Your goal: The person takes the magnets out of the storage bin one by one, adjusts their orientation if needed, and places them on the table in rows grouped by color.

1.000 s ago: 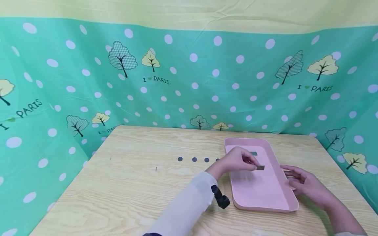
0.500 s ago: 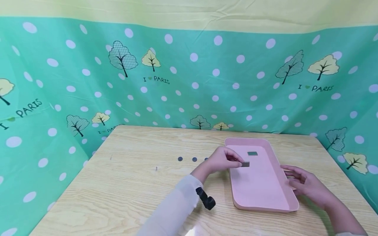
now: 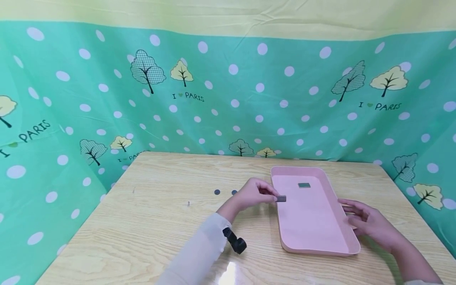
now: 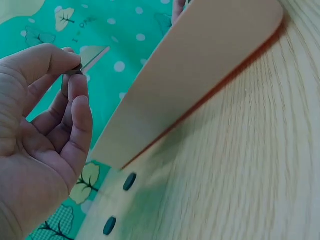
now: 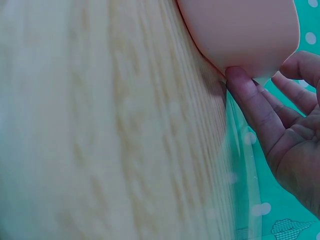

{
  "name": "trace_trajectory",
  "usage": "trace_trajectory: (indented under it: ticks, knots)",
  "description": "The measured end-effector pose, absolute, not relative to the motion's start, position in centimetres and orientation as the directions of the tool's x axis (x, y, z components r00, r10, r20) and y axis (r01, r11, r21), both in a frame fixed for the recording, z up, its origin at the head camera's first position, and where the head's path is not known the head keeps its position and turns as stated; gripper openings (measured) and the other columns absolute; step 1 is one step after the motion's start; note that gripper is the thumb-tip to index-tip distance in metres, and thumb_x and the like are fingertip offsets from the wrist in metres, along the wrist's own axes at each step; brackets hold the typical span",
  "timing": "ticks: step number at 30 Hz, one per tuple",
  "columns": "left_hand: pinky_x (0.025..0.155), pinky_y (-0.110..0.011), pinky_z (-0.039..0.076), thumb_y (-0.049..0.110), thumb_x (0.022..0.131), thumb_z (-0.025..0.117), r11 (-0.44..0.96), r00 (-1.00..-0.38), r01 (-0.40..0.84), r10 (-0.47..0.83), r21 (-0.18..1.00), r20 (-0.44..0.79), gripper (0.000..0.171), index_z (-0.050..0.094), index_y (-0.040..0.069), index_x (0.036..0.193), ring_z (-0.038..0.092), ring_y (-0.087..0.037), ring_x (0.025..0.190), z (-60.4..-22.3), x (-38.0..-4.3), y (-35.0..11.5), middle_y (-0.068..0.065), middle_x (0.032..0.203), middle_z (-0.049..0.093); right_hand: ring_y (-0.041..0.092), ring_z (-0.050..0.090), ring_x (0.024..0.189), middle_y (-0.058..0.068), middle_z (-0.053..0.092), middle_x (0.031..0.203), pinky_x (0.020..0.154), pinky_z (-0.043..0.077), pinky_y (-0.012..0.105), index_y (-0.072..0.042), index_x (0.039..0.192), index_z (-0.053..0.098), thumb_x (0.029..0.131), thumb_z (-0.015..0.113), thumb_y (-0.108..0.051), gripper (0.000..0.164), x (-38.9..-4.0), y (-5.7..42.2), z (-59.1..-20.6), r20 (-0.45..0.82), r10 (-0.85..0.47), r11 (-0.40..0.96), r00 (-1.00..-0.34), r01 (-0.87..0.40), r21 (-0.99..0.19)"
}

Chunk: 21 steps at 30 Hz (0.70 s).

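My left hand [image 3: 253,196] pinches a small shiny rectangular plate [image 3: 281,198] between thumb and fingers, over the left rim of the pink tray [image 3: 315,233]. In the left wrist view, a small dark piece [image 4: 74,72] sits at the fingertips, against the thin plate [image 4: 95,60]. Inside the tray, toward its far end, lies a similar rectangular plate [image 3: 304,185]. My right hand [image 3: 370,225] rests against the outside of the tray's right wall; the right wrist view has its extended fingers touching the tray [image 5: 245,30] near a lower corner.
Small dark discs [image 3: 217,192] lie in a row on the wooden table [image 3: 160,237], left of the tray; the left hand partly covers that row. A tiny mark or bit [image 3: 188,204] shows on the tabletop. A green dotted curtain [image 3: 213,99] hangs behind and at both sides.
My left hand has moved left with the plate, from over the tray's middle to its left rim, uncovering the plate inside. The right hand and tray stay put.
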State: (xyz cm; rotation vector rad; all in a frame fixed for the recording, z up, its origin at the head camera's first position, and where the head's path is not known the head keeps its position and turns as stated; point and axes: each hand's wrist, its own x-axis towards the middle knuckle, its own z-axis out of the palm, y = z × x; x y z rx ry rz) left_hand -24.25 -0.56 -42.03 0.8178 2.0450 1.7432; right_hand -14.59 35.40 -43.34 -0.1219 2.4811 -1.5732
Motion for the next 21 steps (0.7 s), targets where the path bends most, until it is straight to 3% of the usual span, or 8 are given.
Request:
trace_trajectory:
  ticks: [7,11,17,21]
  knots:
    - [0.06,-0.031,0.05,0.001,0.082,0.073,0.105,-0.784,0.186,0.615,0.977,0.084,0.012,0.075,-0.003,0.093,0.061,-0.015,0.064,-42.5,-24.1,-2.1,-0.007,0.084,0.073,0.0,0.06,0.096,0.035,0.041,0.137,0.07,0.058,0.041,0.005,0.146,0.032,0.099,0.059,-0.02,0.06,-14.6,35.4,-43.4,-0.119,-0.177,0.438,-0.977,0.03,-0.898]
    - [0.059,-0.027,0.051,0.0,0.081,0.074,0.134,-0.775,0.191,0.629,0.972,0.065,0.011,0.075,-0.002,0.092,0.062,-0.016,0.064,-42.8,-24.0,-2.8,-0.003,0.082,0.072,0.001,0.061,0.096,0.036,0.042,0.137,0.07,0.058,0.041,0.004,0.147,0.031,0.099,0.059,-0.02,0.061,-14.6,35.5,-43.4,-0.125,-0.176,0.439,-0.976,0.036,-0.898]
    - [0.062,-0.021,0.051,-0.001,0.08,0.074,0.212,-0.742,0.234,0.67,0.949,0.033,0.01,0.076,0.0,0.09,0.061,-0.008,0.067,-43.8,-24.1,-3.5,0.001,0.078,0.072,0.003,0.061,0.096,0.035,0.043,0.136,0.07,0.058,0.041,0.005,0.147,0.031,0.099,0.058,-0.02,0.06,-14.5,35.5,-43.4,-0.122,-0.182,0.439,-0.976,0.031,-0.898]
    - [0.062,-0.02,0.051,0.001,0.08,0.076,0.256,-0.723,0.257,0.691,0.932,0.01,0.008,0.077,0.002,0.087,0.061,-0.007,0.068,-44.1,-24.0,-3.8,0.0,0.077,0.072,0.003,0.062,0.096,0.03,0.048,0.134,0.07,0.058,0.042,0.005,0.147,0.032,0.099,0.058,-0.019,0.06,-14.6,35.6,-43.4,-0.115,-0.187,0.435,-0.976,0.022,-0.9]
